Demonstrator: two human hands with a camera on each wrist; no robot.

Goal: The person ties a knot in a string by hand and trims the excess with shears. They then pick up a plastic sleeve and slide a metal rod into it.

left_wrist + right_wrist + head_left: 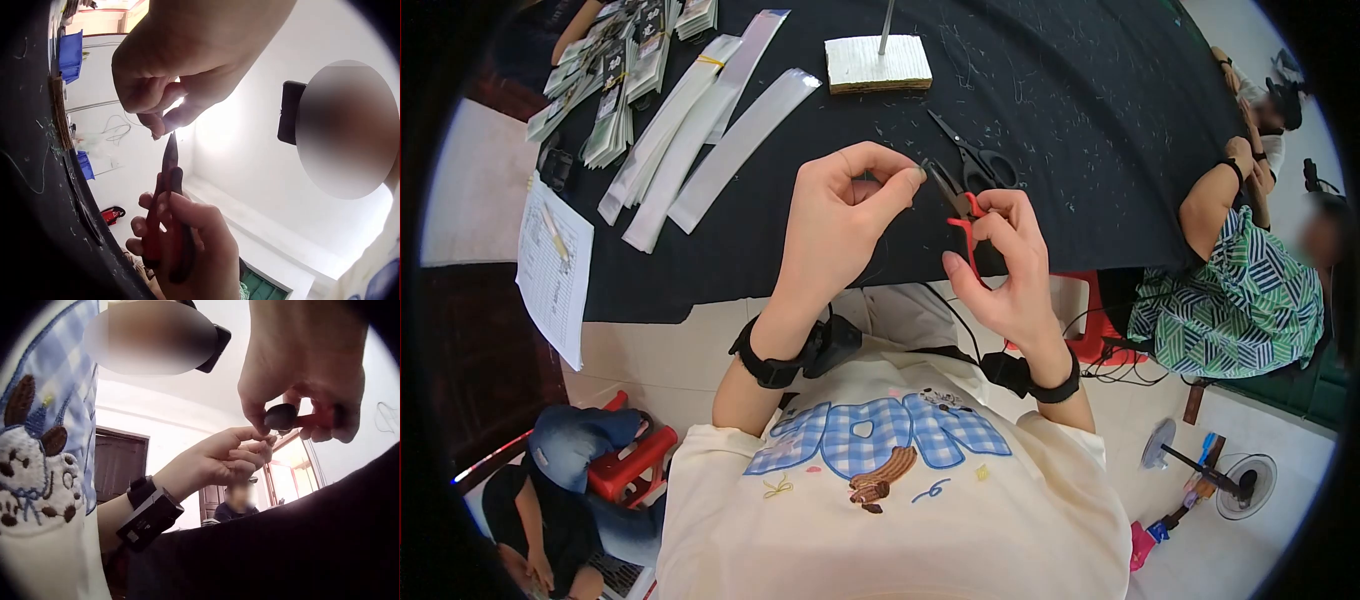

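My left hand has its thumb and forefinger pinched together over the black cloth. A thin thread shows at those fingertips in the left wrist view. My right hand grips pointed snips with red and black handles, fingers around the handles. The tips of the snips point up at the left fingertips, close beside them. In the right wrist view, the right hand mostly hides the blades. Black-handled scissors lie on the cloth just beyond the snips.
Long white strips and bundled packets lie at the left of the black-covered table. A white block with an upright rod stands at the back. Thread scraps dot the cloth. A paper sheet overhangs the left edge. Other people sit around.
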